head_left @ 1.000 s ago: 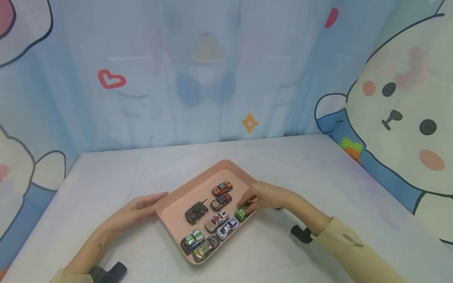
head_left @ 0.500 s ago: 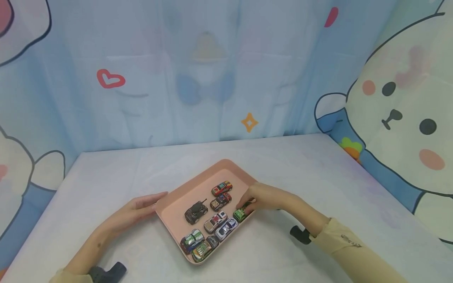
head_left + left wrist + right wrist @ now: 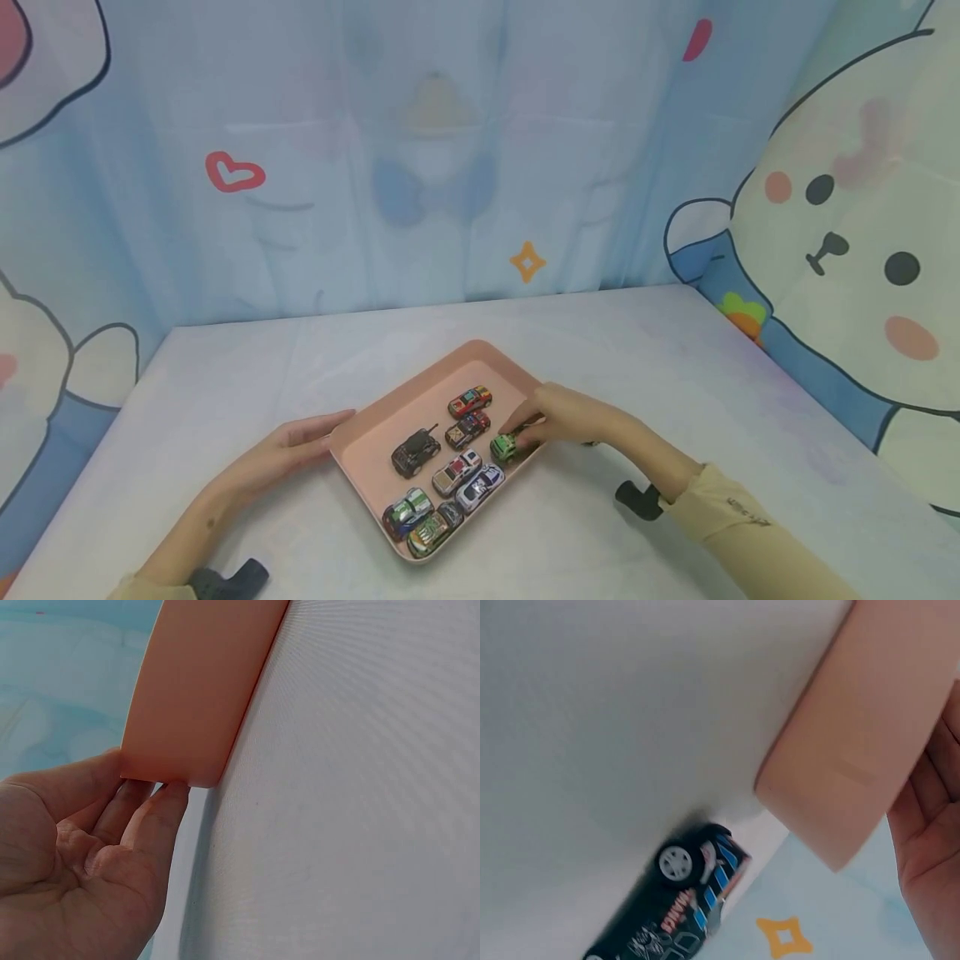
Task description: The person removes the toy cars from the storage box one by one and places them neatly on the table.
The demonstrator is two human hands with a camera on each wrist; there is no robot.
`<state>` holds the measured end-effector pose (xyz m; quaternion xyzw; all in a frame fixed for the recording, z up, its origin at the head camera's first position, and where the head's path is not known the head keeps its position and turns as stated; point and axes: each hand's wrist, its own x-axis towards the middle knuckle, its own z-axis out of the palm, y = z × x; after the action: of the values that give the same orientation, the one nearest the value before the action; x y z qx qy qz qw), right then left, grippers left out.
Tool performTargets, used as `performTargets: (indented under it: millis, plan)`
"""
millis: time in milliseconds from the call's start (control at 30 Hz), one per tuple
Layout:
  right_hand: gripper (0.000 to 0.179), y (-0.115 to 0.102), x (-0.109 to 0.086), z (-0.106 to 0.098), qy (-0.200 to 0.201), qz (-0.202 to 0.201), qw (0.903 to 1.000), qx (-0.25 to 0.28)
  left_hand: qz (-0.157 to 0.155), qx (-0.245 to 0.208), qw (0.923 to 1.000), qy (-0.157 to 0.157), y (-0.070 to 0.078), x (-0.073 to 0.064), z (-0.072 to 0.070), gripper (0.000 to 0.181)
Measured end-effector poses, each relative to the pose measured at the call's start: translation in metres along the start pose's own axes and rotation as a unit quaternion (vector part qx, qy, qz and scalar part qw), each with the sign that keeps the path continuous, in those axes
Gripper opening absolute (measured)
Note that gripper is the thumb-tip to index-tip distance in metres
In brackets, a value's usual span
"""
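Observation:
In the head view, a pink tray lies slantwise on the table, holding several toy cars. My right hand reaches over its right side and pinches a green toy car there; the fingers cover part of the car. At the opposite corner, my left hand touches the tray's outer wall. The left wrist view shows those fingertips against the tray end, extended rather than wrapped round it. In the right wrist view the tray wall hides the right fingertips, and only the palm shows.
Close to the green car sit a white-and-blue car and a dark car with a gun barrel. Outside the tray, a dark toy car rests on the table, mostly hidden by the right arm in the head view. A printed curtain hangs behind.
The green car has shifted slightly left and up in the head view with the right hand, turning a little. The left hand and the tray have stayed in place.

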<state>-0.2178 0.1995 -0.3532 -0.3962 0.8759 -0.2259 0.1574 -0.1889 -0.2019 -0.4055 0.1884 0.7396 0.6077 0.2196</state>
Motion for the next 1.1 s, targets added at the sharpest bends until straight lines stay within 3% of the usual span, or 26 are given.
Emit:
performTargets:
  millis: [367, 600, 733, 1100]
  plan:
    - [0.024, 0.0, -0.019, -0.02, 0.031, 0.014, 0.9992, 0.02, 0.002, -0.006, 1.0, -0.001, -0.001, 0.001, 0.002, 0.051]
    - [0.026, 0.008, -0.045, -0.036, 0.067, 0.01, 0.9977, 0.008, -0.006, -0.008, 0.9999, -0.003, 0.0, -0.001, 0.003, 0.052]
    - [0.027, 0.013, -0.063, -0.043, 0.077, 0.029, 0.9965, 0.016, -0.009, -0.008, 0.9999, -0.001, 0.001, -0.002, 0.003, 0.052]
    - [0.028, 0.023, -0.103, -0.033, 0.086, 0.065, 0.994, 0.017, -0.007, -0.013, 0.9999, -0.002, 0.003, -0.003, 0.003, 0.052]
